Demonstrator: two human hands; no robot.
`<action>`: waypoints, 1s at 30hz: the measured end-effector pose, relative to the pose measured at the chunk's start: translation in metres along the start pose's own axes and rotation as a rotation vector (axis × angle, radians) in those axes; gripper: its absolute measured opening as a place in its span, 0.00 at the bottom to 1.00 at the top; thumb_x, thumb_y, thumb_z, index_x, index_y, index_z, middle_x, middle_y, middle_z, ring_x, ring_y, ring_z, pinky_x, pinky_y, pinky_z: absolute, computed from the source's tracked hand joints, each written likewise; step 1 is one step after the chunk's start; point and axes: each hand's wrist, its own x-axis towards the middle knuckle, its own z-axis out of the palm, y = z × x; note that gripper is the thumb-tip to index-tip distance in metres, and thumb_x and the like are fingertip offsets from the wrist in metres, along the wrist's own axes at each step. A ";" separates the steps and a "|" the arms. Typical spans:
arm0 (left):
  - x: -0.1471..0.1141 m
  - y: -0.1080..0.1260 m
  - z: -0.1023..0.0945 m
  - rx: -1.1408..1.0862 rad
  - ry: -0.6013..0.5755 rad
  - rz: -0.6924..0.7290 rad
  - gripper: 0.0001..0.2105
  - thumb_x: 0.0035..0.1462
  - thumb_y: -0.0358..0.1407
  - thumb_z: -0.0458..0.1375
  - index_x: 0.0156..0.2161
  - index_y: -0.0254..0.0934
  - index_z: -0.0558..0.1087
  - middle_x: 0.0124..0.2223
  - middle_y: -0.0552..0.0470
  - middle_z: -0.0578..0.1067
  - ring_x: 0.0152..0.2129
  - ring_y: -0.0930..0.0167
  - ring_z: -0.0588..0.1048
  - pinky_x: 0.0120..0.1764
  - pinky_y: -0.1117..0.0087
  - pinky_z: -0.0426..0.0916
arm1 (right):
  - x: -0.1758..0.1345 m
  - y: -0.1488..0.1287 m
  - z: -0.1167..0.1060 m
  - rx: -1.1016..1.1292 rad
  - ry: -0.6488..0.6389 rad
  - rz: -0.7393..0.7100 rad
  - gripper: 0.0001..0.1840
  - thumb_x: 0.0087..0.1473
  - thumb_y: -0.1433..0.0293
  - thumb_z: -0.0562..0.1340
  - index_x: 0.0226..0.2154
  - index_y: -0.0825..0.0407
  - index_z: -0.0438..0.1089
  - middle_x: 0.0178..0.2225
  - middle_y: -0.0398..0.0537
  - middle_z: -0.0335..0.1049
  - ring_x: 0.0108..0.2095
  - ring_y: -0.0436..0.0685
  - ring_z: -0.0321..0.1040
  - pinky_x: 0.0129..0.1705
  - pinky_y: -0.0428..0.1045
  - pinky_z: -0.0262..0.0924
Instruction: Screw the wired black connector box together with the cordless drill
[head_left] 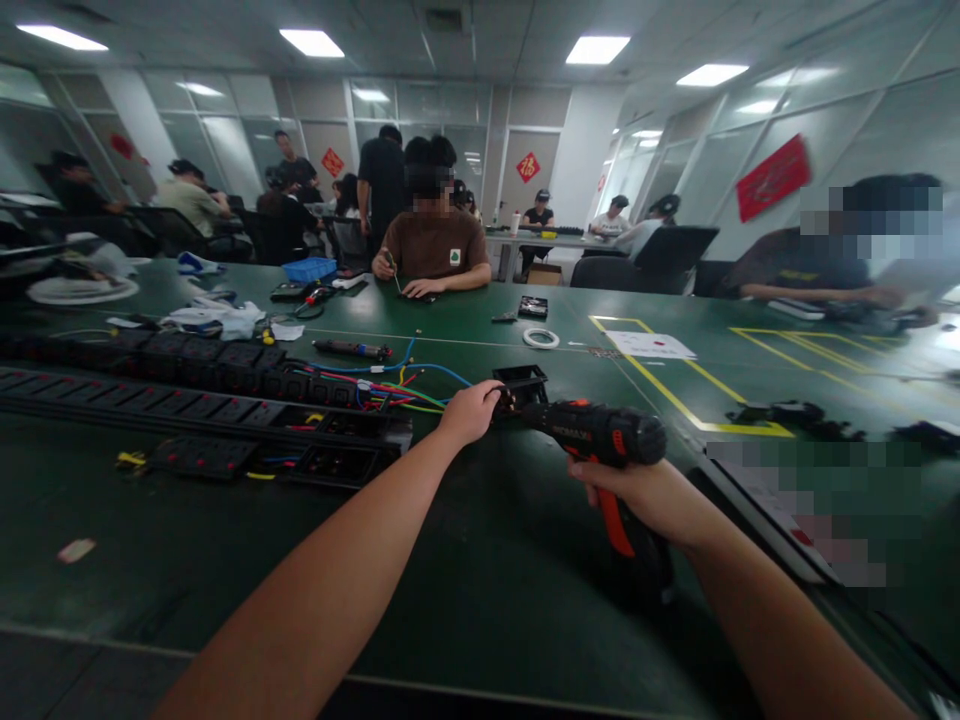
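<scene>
A small black part (507, 401) sits at the middle of the bench (465, 590), at the right ends of several coloured wires (420, 398). The left hand (471, 412) is on it, thumb and fingers pinching its left side. From the right, a black-and-orange power drill (604, 434) points its front end at the part; whether the tip touches it is too dark to tell. The right hand (641, 492) grips the drill's handle, fingers wrapped around it.

Just beyond the part lies an open black frame (531, 378). The wires, red, green, blue and yellow among them, run left towards a row of black socket blocks (214, 362). On the near side of that row lies a long black strip (142, 393) with red marks, and nearer again a shorter black panel (201, 456).

Farther off, beyond the wires, a dark pen-shaped tool (351, 349) lies on the bench, with crumpled white material (217, 318) to its left. A white ring (541, 338) lies beyond the frame, and a paper sheet (651, 344) to its right, overlapping a yellow outline (731, 428). At the far side, a person in a brown shirt (431, 245) sits beside a blue bin (309, 269), holding a thin tool.
</scene>
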 end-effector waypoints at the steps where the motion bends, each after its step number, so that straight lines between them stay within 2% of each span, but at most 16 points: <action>1: 0.000 0.000 0.000 -0.001 0.000 -0.004 0.18 0.67 0.38 0.49 0.56 0.42 0.74 0.55 0.49 0.78 0.52 0.64 0.75 0.56 0.65 0.66 | -0.001 -0.001 0.000 -0.006 -0.003 0.003 0.14 0.51 0.57 0.65 0.31 0.52 0.73 0.22 0.43 0.71 0.25 0.56 0.68 0.30 0.50 0.62; 4: 0.000 0.000 0.000 -0.004 -0.003 -0.011 0.18 0.67 0.38 0.49 0.56 0.42 0.74 0.55 0.50 0.78 0.52 0.64 0.75 0.56 0.66 0.66 | -0.002 -0.004 0.001 -0.028 -0.005 0.007 0.15 0.51 0.57 0.65 0.27 0.52 0.72 0.22 0.43 0.71 0.25 0.55 0.68 0.29 0.50 0.61; 9: 0.001 0.000 0.000 -0.004 -0.002 -0.005 0.18 0.67 0.38 0.49 0.56 0.42 0.75 0.54 0.49 0.78 0.51 0.63 0.75 0.56 0.65 0.66 | -0.001 -0.003 0.001 -0.026 -0.007 -0.003 0.14 0.52 0.57 0.65 0.30 0.51 0.72 0.22 0.43 0.71 0.25 0.56 0.68 0.30 0.50 0.61; 17: -0.001 0.001 0.000 -0.001 -0.008 -0.004 0.18 0.68 0.38 0.48 0.56 0.42 0.74 0.55 0.50 0.78 0.52 0.65 0.75 0.56 0.67 0.66 | 0.000 -0.004 0.001 -0.032 0.011 0.017 0.15 0.51 0.58 0.65 0.25 0.52 0.70 0.20 0.43 0.69 0.23 0.54 0.66 0.27 0.49 0.58; 23: -0.001 0.000 0.001 0.006 -0.011 0.003 0.18 0.68 0.38 0.47 0.56 0.42 0.74 0.56 0.50 0.77 0.52 0.65 0.74 0.56 0.66 0.66 | 0.001 0.001 0.000 -0.004 -0.011 -0.010 0.13 0.53 0.58 0.65 0.32 0.51 0.72 0.22 0.42 0.70 0.25 0.56 0.68 0.30 0.50 0.61; 27: -0.001 0.000 0.001 0.011 -0.004 0.019 0.18 0.68 0.38 0.48 0.56 0.41 0.74 0.56 0.49 0.77 0.53 0.64 0.74 0.56 0.66 0.66 | 0.000 -0.001 0.000 -0.017 -0.021 -0.006 0.13 0.53 0.58 0.64 0.29 0.52 0.71 0.22 0.43 0.69 0.25 0.55 0.67 0.29 0.50 0.60; 30: -0.001 0.000 0.001 0.015 -0.005 0.021 0.18 0.68 0.38 0.47 0.56 0.41 0.73 0.56 0.49 0.77 0.53 0.64 0.74 0.56 0.66 0.66 | 0.001 0.000 0.001 -0.011 -0.018 -0.008 0.13 0.53 0.58 0.64 0.30 0.52 0.72 0.22 0.42 0.69 0.25 0.55 0.67 0.30 0.50 0.61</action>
